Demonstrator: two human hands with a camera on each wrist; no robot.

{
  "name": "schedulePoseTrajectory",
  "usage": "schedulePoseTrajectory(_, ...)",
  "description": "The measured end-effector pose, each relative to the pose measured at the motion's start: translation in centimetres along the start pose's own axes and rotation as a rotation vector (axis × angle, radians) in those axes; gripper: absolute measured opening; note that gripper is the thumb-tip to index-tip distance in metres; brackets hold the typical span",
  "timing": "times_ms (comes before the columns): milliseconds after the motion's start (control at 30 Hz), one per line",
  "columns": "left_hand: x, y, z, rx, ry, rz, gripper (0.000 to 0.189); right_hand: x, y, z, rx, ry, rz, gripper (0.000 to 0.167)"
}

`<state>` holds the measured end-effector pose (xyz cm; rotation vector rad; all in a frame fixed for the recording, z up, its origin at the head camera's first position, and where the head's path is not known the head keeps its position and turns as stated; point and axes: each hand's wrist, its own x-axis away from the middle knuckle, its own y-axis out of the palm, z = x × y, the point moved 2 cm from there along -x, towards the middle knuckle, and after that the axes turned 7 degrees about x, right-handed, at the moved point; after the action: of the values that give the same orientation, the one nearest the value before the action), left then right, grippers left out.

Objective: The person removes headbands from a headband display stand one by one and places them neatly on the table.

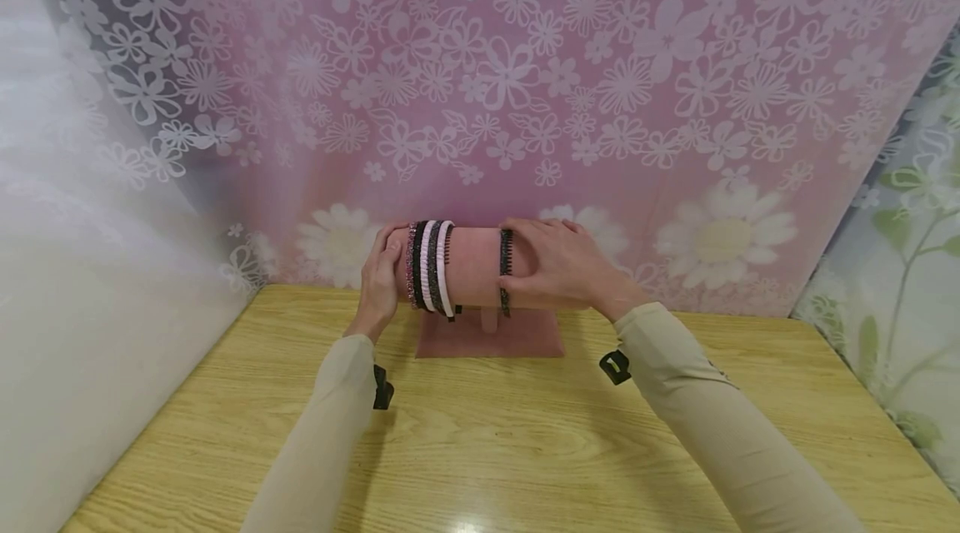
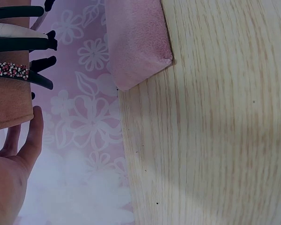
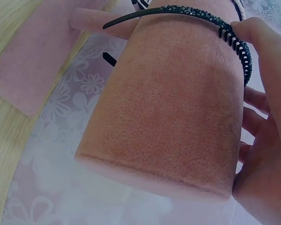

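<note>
A pink plush headband stand has a horizontal roll on a short post above a flat base. My left hand holds the roll's left end, next to several headbands in glittery, black and white. At the right, my right hand reaches over the roll. Its thumb and fingers grip a dark beaded headband with comb teeth, which sits around the roll apart from the others. In the left wrist view, a headband with red and white beads is nearest the left fingers.
The stand rests near the back edge of a wood-grain table. Behind it hangs a pink curtain with white flowers. Pale cloth borders the left side, and leaf-patterned cloth the right. Small black devices sit at both wrists.
</note>
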<state>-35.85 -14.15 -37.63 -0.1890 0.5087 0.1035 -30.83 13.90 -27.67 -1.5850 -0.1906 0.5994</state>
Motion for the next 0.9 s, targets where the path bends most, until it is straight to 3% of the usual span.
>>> schedulePoseTrajectory(900,-0.04,0.05,-0.05,0.006,-0.015,0.004,0.052,0.77,-0.29,0.82,0.006,0.011,0.015,0.083)
